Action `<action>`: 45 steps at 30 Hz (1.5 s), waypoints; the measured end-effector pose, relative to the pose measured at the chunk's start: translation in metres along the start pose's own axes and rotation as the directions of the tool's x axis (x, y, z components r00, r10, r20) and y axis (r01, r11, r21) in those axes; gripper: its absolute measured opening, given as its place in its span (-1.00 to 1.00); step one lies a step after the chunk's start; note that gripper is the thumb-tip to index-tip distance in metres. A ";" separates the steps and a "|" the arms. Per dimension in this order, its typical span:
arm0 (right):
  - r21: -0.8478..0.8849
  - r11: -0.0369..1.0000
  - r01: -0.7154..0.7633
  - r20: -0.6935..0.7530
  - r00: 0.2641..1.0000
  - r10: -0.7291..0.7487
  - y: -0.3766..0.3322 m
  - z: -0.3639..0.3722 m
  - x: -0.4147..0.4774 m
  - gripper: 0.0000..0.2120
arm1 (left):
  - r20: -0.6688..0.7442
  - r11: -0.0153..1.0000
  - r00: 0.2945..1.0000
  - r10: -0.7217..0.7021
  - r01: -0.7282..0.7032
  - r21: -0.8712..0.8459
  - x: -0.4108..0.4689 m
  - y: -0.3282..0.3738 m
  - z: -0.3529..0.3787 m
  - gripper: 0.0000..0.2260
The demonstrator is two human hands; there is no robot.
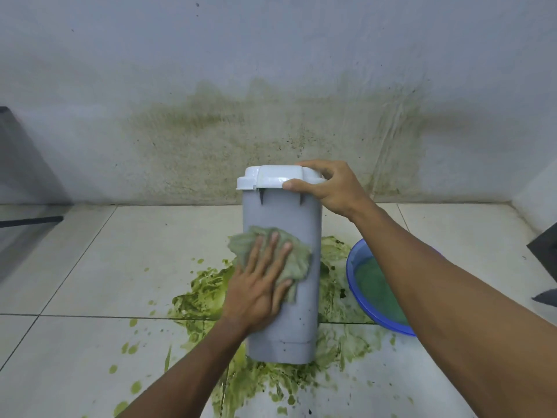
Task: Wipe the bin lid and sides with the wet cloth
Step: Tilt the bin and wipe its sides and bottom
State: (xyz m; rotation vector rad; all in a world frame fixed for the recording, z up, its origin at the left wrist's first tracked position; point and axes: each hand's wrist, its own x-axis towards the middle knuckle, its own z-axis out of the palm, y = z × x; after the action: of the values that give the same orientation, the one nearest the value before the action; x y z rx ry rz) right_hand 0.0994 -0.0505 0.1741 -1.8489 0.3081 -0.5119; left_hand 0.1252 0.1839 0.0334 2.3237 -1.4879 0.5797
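A tall grey bin (pixel 297 218) stands upright on the tiled floor, capped by a white lid (pixel 271 178). My left hand (pixel 259 285) lies flat with spread fingers on a greenish wet cloth (pixel 297 260), pressing it against the bin's near side at mid height. My right hand (pixel 328 185) grips the lid's right edge, thumb on the front rim and fingers over the top. The bin's far sides are hidden.
Green slime (pixel 199 297) is splashed on the floor around the bin's base. A blue basin (pixel 354 285) holding greenish water sits just right of the bin. The wall (pixel 271 86) behind carries green stains. Dark objects stand at the far left and right edges.
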 end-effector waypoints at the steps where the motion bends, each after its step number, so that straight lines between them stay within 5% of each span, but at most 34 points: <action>1: -0.004 1.000 0.004 -0.013 1.000 -0.004 0.001 0.002 0.000 -0.59 | -0.033 0.996 0.995 -0.090 0.090 -0.019 0.009 -0.001 -0.001 -0.43; 5: -0.043 0.999 0.032 -0.049 0.998 -0.034 0.007 0.001 0.000 -0.56 | -0.033 0.948 0.950 -0.312 0.308 -0.082 0.057 0.038 -0.005 -0.41; 8: -0.019 0.999 0.026 -0.050 0.998 -0.027 0.009 -0.004 -0.001 -0.59 | 0.083 0.998 0.995 -0.063 0.063 -0.003 0.039 0.049 0.004 -0.41; 12: -0.023 1.000 0.006 -0.038 0.999 -0.007 0.004 0.002 0.001 -0.56 | 0.213 0.947 0.930 0.299 -0.316 0.052 -0.016 0.020 0.006 -0.39; 18: -0.027 0.999 0.019 -0.064 0.998 -0.021 0.009 0.001 0.003 -0.52 | 0.067 0.994 0.995 0.072 -0.076 0.073 0.017 0.018 -0.003 -0.30; 26: -0.029 0.999 0.023 -0.042 0.999 -0.024 0.009 0.008 0.008 -0.37 | -0.050 0.967 0.986 -0.161 0.168 0.193 0.018 0.017 -0.002 -0.15; 35: -0.040 0.999 0.014 -0.067 0.998 -0.017 0.012 0.004 0.005 -0.44 | 0.004 0.991 0.997 0.071 -0.071 0.116 0.030 0.023 -0.002 -0.29; 40: -0.022 1.000 0.017 -0.071 0.997 -0.019 0.010 0.004 0.003 -0.49 | 0.139 0.886 0.894 0.427 -0.444 0.133 0.023 0.010 -0.002 -0.37; 42: -0.011 1.000 0.007 -0.083 0.997 -0.008 0.008 0.005 0.003 -0.51 | 0.098 0.901 0.911 0.400 -0.410 0.141 0.034 -0.004 -0.009 -0.37; 45: -0.041 0.999 0.021 -0.109 0.994 -0.026 0.008 0.009 0.003 -0.55 | -0.034 0.977 0.984 0.173 -0.167 0.131 0.049 0.004 -0.014 -0.39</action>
State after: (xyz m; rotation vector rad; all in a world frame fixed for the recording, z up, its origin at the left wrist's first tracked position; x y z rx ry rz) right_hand 0.1064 -0.0467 0.1650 -1.8683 0.3727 -0.6289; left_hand 0.1372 0.1505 0.0696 2.2734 -1.6850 0.7895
